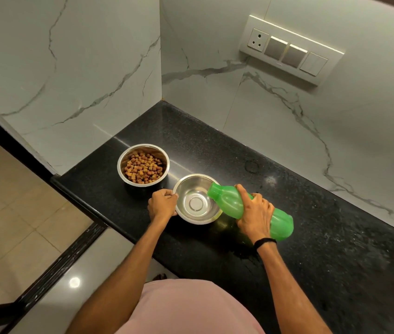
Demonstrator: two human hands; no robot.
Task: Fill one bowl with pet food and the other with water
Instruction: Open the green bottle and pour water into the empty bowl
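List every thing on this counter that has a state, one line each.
Far round steel bowl: upright, filled with brown kibble.
Near round steel bowl: no water visible inside, rim held.
Green plastic bottle: tipped, neck over the near bowl; no water visibly pouring; cap cannot be told.
Left hand: grips the near bowl's rim.
Right hand: grips the bottle's middle.

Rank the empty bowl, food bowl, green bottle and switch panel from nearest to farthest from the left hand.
1. Empty bowl: left hand grips its rim.
2. Food bowl: just behind.
3. Green bottle: across that bowl, rightward.
4. Switch panel: far wall.
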